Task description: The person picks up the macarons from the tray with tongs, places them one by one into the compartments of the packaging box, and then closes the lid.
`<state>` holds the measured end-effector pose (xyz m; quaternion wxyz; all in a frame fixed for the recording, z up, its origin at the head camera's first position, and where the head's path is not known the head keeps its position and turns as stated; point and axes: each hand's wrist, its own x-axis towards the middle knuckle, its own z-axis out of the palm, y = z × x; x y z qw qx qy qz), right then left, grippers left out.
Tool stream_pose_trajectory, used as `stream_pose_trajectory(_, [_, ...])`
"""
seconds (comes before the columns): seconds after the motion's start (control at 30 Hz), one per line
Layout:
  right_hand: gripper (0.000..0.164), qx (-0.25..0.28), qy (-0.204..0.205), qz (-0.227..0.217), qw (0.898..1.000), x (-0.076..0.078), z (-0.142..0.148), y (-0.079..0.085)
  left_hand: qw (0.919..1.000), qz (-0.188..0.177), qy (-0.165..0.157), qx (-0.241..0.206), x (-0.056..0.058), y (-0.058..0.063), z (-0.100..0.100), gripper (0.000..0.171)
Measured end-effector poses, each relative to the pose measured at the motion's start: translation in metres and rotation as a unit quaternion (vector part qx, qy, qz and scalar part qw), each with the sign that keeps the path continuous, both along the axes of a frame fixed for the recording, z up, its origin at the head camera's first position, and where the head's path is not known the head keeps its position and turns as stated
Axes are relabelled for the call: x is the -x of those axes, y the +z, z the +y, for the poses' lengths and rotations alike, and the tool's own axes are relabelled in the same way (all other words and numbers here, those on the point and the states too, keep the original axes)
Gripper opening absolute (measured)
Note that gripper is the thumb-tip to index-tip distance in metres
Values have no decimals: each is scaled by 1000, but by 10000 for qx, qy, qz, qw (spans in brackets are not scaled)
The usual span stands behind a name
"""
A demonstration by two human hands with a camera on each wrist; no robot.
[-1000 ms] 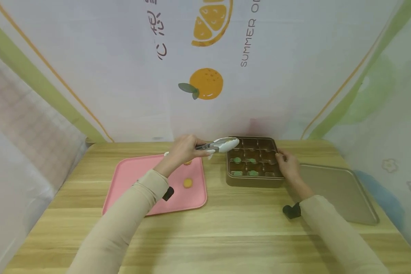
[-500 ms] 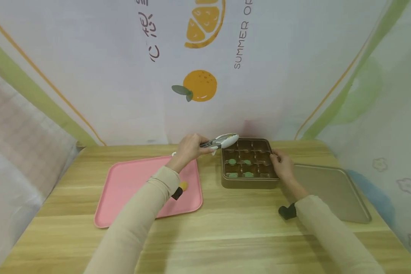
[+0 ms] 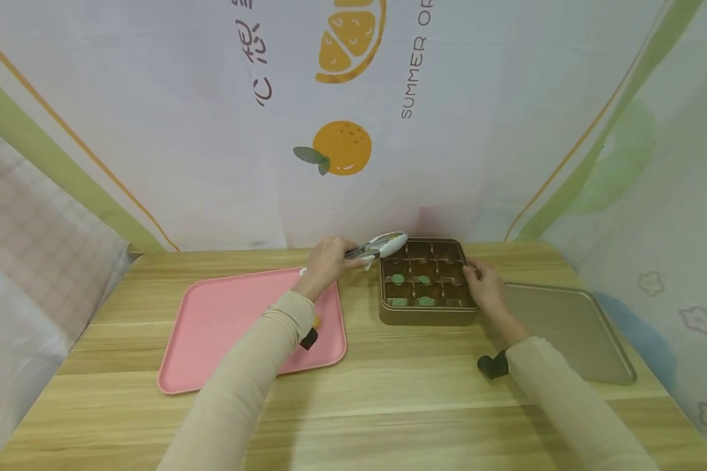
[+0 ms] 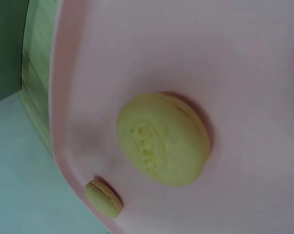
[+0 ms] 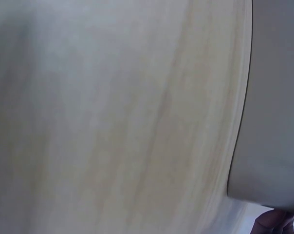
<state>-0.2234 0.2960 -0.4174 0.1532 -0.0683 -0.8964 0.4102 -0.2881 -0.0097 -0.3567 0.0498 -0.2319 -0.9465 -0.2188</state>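
My left hand [image 3: 326,265] grips a pair of tongs [image 3: 391,244] with white tips. Those tips reach over the back left corner of a brown compartment box [image 3: 427,317]; whether anything is between them is hard to tell. Round green pieces [image 3: 397,279] sit in several front left compartments. At the box's right side, my right hand [image 3: 486,289] holds the rim. In the right wrist view, fingers [image 5: 270,222] touch the box wall [image 5: 271,107] at its lower corner. Below my left wrist lie a large-looking yellow macaron [image 4: 161,139] and another macaron [image 4: 103,199].
A pink tray [image 3: 230,314] under the left forearm bears the macarons. To the right of the box lies a flat grey-brown tray [image 3: 565,327], partly behind the right arm. A printed cloth [image 3: 459,144] hangs at the table's back edge.
My left hand, with the tongs, has shifted slightly right relative to the pink tray, and its sleeve now covers more of a yellow macaron. The right hand keeps its hold. The head view has turned a little.
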Motion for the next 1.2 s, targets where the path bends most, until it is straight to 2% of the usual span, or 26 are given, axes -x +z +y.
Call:
stream_pose_trajectory(0.17, [32,-30,43,124,9999,1,-1,0,9998,163,-6,100,-1,-2,0,36])
stream_pose_trajectory(0.33, [35,-17,106,-8,9999,1,-2,-1,9998,113,78,123,-4,-3,0,43])
stream_pose_trajectory(0.67, [34,-17,122,-48,9999,1,-5,-3,9995,225,47,225,-8,-5,-3,43])
stream_pose_trajectory(0.8, [35,-87,102,-76,9999,1,-5,-3,10000,82,-11,46,-12,-4,-9,44])
stream_pose_trajectory(1.0, [37,-44,87,-112,9999,2,-1,-3,9992,-89,-39,-387,-27,1,-32,53])
stream_pose_trajectory(1.1, [36,-52,77,-68,9999,1,1,-2,9987,-208,62,-464,-40,2,-51,57])
stream_pose_trajectory(1.2, [37,-63,75,-75,9999,0,1,-1,9983,-345,177,-445,-58,1,-74,57])
